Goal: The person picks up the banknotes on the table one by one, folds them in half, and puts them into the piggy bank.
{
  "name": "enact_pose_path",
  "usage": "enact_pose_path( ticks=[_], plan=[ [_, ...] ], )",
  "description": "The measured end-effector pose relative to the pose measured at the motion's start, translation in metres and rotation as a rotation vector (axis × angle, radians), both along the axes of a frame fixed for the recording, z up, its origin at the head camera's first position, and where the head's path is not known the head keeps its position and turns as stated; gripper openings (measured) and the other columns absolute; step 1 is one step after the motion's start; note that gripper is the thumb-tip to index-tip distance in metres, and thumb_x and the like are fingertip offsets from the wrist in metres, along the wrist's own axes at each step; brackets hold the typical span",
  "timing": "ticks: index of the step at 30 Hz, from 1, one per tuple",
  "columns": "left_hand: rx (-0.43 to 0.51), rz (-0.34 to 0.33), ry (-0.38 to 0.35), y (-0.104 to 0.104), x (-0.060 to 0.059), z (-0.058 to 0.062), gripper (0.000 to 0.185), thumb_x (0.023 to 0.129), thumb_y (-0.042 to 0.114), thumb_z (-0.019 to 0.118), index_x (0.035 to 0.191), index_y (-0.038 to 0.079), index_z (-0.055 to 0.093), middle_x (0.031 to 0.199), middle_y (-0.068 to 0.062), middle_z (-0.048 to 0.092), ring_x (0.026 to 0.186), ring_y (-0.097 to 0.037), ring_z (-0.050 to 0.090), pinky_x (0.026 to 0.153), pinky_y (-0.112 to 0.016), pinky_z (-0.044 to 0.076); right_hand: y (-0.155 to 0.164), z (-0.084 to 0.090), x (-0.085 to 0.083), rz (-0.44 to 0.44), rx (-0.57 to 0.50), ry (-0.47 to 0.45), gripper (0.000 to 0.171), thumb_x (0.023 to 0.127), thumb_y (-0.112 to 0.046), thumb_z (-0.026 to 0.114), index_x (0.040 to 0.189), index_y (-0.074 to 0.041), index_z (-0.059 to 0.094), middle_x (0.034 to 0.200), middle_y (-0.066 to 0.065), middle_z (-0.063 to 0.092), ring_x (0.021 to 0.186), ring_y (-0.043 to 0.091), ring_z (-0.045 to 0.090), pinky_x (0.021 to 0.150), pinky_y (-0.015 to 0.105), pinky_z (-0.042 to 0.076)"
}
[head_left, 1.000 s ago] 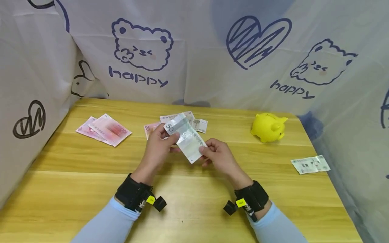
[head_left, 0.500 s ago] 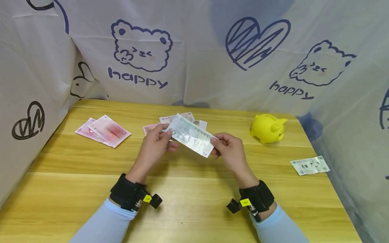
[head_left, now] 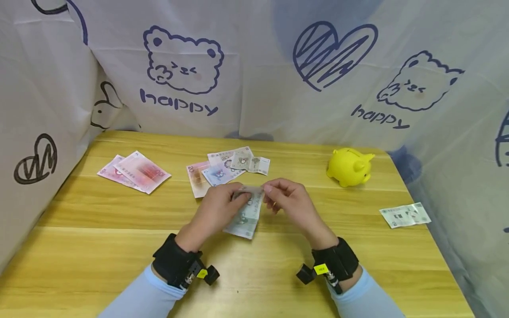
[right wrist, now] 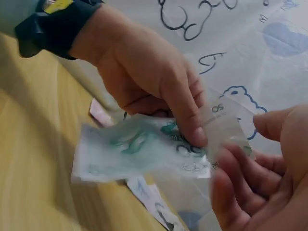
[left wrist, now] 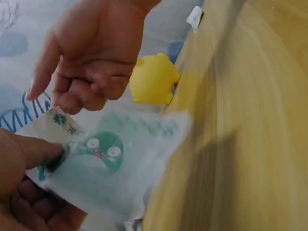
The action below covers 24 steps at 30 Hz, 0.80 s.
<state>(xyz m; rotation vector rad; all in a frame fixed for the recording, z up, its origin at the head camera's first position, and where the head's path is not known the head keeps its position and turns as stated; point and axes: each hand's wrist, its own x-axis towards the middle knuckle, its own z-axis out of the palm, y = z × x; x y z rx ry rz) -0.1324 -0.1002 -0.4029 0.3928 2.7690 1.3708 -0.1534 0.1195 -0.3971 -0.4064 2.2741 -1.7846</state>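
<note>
The fingers (right wrist: pixel 192 130) of the left hand (head_left: pixel 216 212) are pinched on the green banknote (head_left: pixel 246 214), thumb on one face and fingers on the other. The right hand (head_left: pixel 292 203) is just beside the note's top edge; its fingers (right wrist: pixel 269 122) are loosely bent and a little apart, and I cannot tell if they touch the paper. The note hangs above the table (head_left: pixel 254 274), near the middle, between the two hands.

I judge the note to be very light, thin and soft. It bends under its own weight, so it is better to take it at a short edge or a corner, with thumb against fingers. It can tear or crease if pulled hard.

Around it, from large to small: the printed cloth backdrop (head_left: pixel 254 66) closes the far side. The yellow piggy bank (head_left: pixel 350 167) stands well apart on the right. Pink notes (head_left: pixel 135 171) lie far left. A small pile of mixed notes (head_left: pixel 226 170) lies just behind the hands. One single green note (head_left: pixel 404 215) lies near the right edge. Nothing stands between the hands and the held note.
</note>
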Motion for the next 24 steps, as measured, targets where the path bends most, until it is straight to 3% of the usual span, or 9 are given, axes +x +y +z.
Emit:
enact_pose_path(
  ticks=[3,5,8,11,17,24],
  plan=[
    [0.161,0.042,-0.083,-0.002,-0.003,-0.005,0.017,0.104,0.025,0.068,0.102,0.01,0.077,0.077,-0.002,0.068,0.065,-0.012,0.061,0.055,-0.025,0.048,-0.004,-0.004,0.0,0.012,0.145,0.063,0.032,0.104,-0.023,0.07,0.128,-0.003,0.066,0.1,0.009,0.064,0.088,0.019,0.06,0.073,0.027,0.053],
    [0.263,0.034,-0.147,-0.003,-0.004,-0.006,0.021,0.105,0.025,0.067,0.111,0.007,0.077,0.087,-0.004,0.076,0.072,-0.011,0.067,0.06,-0.024,0.054,-0.007,-0.008,0.001,0.067,0.188,0.043,0.038,0.102,-0.022,0.072,0.134,-0.003,0.063,0.109,0.008,0.069,0.096,0.018,0.065,0.079,0.026,0.057],
    [0.342,0.012,-0.196,-0.007,-0.007,-0.005,0.026,0.105,0.025,0.067,0.12,0.005,0.075,0.101,-0.009,0.08,0.082,-0.015,0.074,0.069,-0.029,0.061,-0.011,-0.013,0.003,0.175,0.157,-0.067,0.043,0.103,-0.018,0.071,0.14,0.0,0.06,0.118,0.013,0.075,0.1,0.021,0.074,0.084,0.032,0.064],
    [0.362,0.034,-0.212,-0.015,-0.011,-0.003,0.026,0.105,0.023,0.068,0.121,0.004,0.074,0.102,-0.011,0.079,0.084,-0.017,0.074,0.074,-0.036,0.065,-0.012,-0.016,0.003,0.218,0.141,-0.127,0.038,0.102,-0.013,0.07,0.136,0.001,0.062,0.109,0.014,0.078,0.09,0.019,0.076,0.075,0.031,0.065],
    [0.435,0.121,-0.229,-0.032,-0.019,0.003,0.02,0.106,0.016,0.066,0.117,0.0,0.069,0.101,-0.015,0.077,0.082,-0.017,0.075,0.076,-0.037,0.067,-0.008,-0.017,-0.002,0.109,0.189,-0.05,0.014,0.1,-0.014,0.073,0.101,-0.002,0.065,0.077,0.002,0.059,0.069,0.014,0.055,0.058,0.021,0.044],
    [0.549,0.175,-0.212,-0.039,-0.022,0.004,0.023,0.109,0.012,0.06,0.119,-0.008,0.063,0.099,-0.023,0.077,0.072,-0.02,0.077,0.076,-0.043,0.067,-0.004,-0.015,-0.004,0.027,0.088,-0.148,0.018,0.104,-0.014,0.067,0.107,0.004,0.067,0.068,0.004,0.067,0.053,0.015,0.06,0.046,0.028,0.053]
  ],
)
